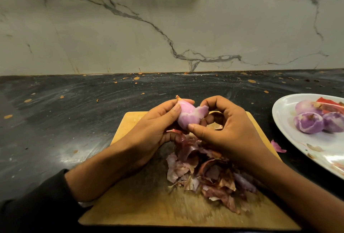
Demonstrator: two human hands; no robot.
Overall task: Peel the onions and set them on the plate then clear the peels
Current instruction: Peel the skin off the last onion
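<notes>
head view, looking down on a wooden cutting board (145,212) on a dark, spattered counter (55,121).

left hand (149,132): curled round a pale pink onion (186,116), thumb on the near face, fingers behind; stem tip up and away. held above the far end of the board.

right hand (229,132): thumb tip pressed to the lower right of the onion, forefinger arched over a loosened flap of skin (202,110) standing off the bulb's right side. appears to pinch that flap; exact contact of the forefinger not resolvable.

peel pile (204,176): heaped on the board, under and between the wrists. one stray scrap (277,147) on the counter between board and plate.

white plate (290,139): at right, well apart from the hands, part cut off by the frame edge. three peeled onions (309,122) on it, touching one another, with some red pieces (327,103) behind; identity of those not determinable.

step in hand, judged: peeling of a further onion, most of the outer skin off, last flap lifting.

next move, judged: pull flap clear along the bulb, drop it onto the pile, check the stem end for remnants, then carry the onion right to the plate. clearing of peels not yet begun; stray scrap to be included.
</notes>
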